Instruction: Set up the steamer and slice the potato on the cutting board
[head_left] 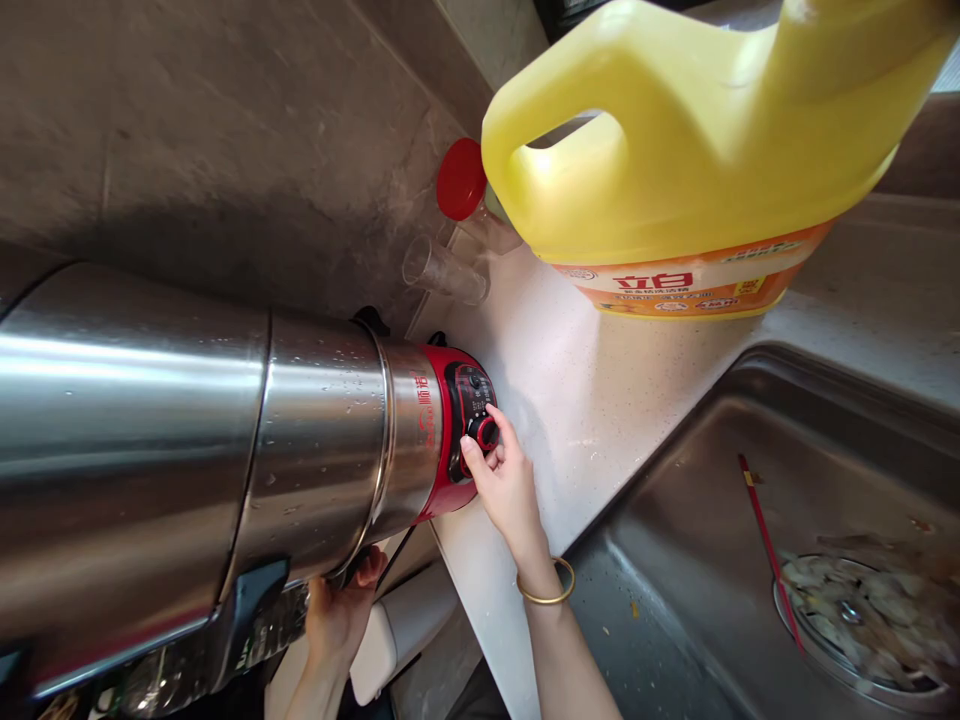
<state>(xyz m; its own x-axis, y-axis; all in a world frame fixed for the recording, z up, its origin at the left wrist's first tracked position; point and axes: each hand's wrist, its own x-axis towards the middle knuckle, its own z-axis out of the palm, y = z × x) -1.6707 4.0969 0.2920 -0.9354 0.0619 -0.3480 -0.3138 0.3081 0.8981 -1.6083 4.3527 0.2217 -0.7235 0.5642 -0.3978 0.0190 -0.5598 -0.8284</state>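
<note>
A stainless steel electric steamer (322,420) of stacked tiers lies across the left half of the view, its red base (448,400) toward the middle. On the base's black panel sits a round control knob (486,433). My right hand (508,482), a gold bangle at its wrist, pinches this knob between thumb and fingers. Lower down, my left hand (341,612) is curled at the steamer's side, around what looks like its dark side handle; part of its fingers is hidden against the steel.
A large yellow detergent jug (675,170) stands on the white counter (547,370). Behind it are a red-lidded jar (461,180) and a clear cup (442,272). At right, the sink (675,500) holds a red stick (765,540) and food scraps (862,610) over the drain.
</note>
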